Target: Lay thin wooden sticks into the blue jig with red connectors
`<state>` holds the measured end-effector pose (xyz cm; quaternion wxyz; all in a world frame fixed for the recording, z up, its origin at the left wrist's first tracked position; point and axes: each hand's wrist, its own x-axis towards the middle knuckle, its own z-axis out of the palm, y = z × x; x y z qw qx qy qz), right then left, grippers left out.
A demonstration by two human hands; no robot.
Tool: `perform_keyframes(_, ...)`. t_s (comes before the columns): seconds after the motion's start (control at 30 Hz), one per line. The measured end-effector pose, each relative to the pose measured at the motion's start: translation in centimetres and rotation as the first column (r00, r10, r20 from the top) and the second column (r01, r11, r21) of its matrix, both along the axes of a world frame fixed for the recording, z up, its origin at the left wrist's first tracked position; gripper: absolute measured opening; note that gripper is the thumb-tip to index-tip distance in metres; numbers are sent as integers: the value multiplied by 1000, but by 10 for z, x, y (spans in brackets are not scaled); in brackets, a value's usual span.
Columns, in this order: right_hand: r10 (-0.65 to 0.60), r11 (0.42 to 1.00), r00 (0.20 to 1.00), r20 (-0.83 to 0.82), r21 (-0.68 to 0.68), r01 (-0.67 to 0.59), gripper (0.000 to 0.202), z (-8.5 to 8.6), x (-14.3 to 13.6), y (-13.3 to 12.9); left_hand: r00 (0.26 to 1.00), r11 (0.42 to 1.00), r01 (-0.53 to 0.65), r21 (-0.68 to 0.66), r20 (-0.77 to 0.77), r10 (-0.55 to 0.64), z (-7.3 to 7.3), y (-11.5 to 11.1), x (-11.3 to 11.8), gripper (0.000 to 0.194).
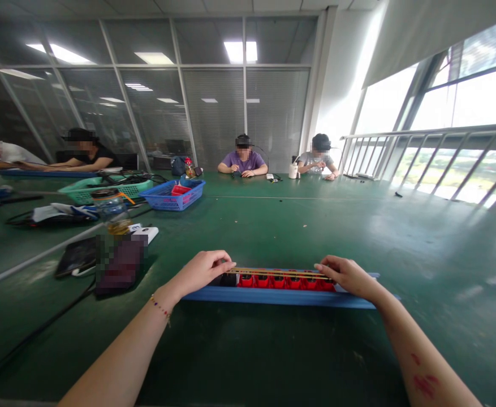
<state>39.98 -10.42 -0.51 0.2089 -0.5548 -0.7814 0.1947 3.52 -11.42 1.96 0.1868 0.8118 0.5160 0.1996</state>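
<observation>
A long blue tray point(281, 295) lies across the green table in front of me, with a row of several red holders point(278, 281) inside it. Thin yellowish strips point(279, 273) run lengthwise above the red holders. My left hand point(207, 269) pinches the left end of the strips between thumb and fingers, over a black part at the tray's left. At the other end, my right hand point(344, 273) has its thumb and fingers closed on the strips. What the strips are made of cannot be made out.
A blue basket point(173, 198) and a green basket point(82, 192) stand at the back left. Nearer are a jar point(111, 209), a dark pouch point(120, 263) and a cable point(39, 328). Several people sit at the table's far side and left.
</observation>
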Motion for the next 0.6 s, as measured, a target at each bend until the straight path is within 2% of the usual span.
perform_keyframes(0.23, 23, 1000, 1000, -13, -13, -23, 42, 2, 0, -1, 1000, 998, -26, -56, 1, 26, -1, 6, -16, 44)
perform_keyframes(0.43, 33, 999, 999, -31, -10, -34, 42, 3, 1, -1, 997, 985, 40, -169, 64, -30, 5, 7, -28, 38)
perform_keyframes(0.6, 40, 999, 998, -43, -15, -41, 41, 2, 1, -2, 983, 994, -5, -112, 184, 26, 8, 7, -27, 32)
